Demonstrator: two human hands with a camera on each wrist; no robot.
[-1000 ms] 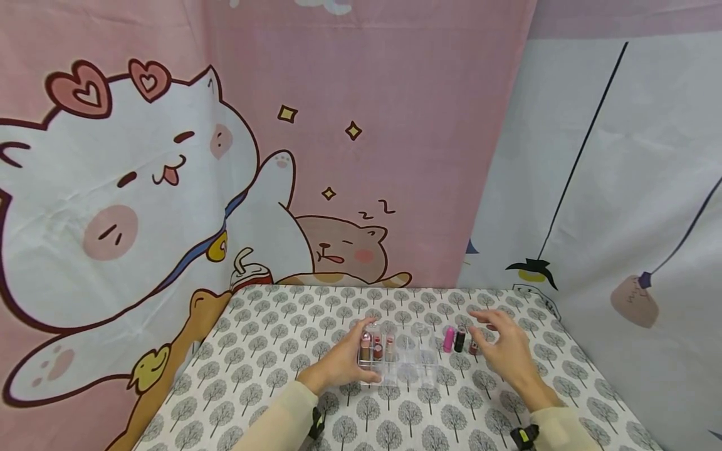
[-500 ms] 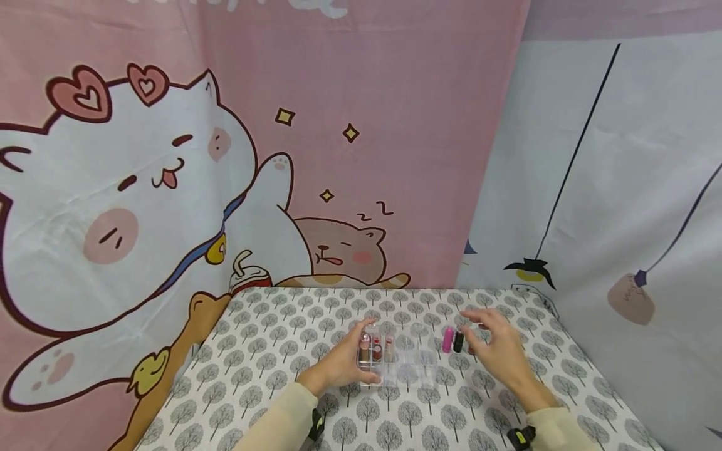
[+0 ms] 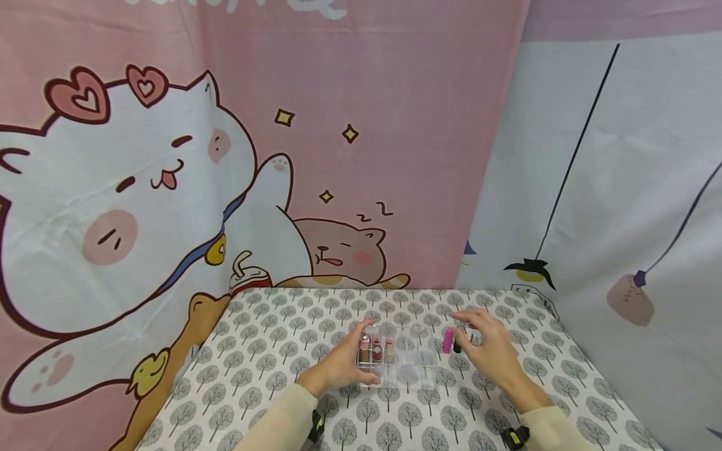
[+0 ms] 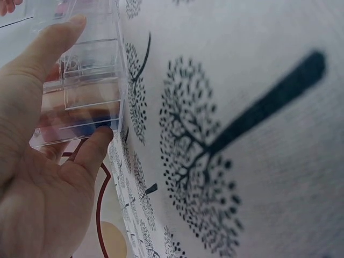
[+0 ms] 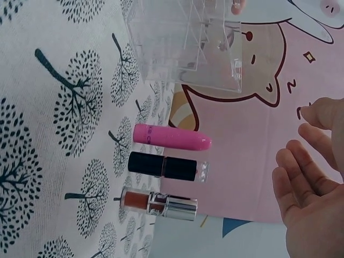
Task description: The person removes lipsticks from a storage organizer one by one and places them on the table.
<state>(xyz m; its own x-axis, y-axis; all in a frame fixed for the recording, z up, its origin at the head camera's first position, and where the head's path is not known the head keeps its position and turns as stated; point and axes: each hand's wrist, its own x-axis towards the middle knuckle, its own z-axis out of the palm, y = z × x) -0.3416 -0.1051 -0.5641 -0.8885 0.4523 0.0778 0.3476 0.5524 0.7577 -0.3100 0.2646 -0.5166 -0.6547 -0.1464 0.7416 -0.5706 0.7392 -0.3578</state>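
My left hand [image 3: 337,362] grips the left end of a clear plastic organizer box [image 3: 427,358], thumb on the near side and fingers on the far side. In its left compartments stand a brown-and-pink lipstick [image 3: 365,351], a small red tube [image 3: 377,350] and a pale pink tube [image 3: 389,349]. To the right of the box a bright pink lipstick [image 5: 171,138], a black lipstick [image 5: 161,166] and a clear-and-silver lip tube [image 5: 159,206] stand upright in a row. Over them hovers my right hand [image 3: 489,346], fingers and thumb apart, holding nothing.
A white cloth with grey tree prints [image 3: 271,376] covers the table. Behind it hangs a pink curtain with cartoon animals [image 3: 429,156]; a pale curtain [image 3: 592,219] closes off the right side. The organizer's right compartments hold nothing visible.
My right hand has moved left over the row of lip tubes and now overlaps the black one in the head view. My left hand stays on the organizer.
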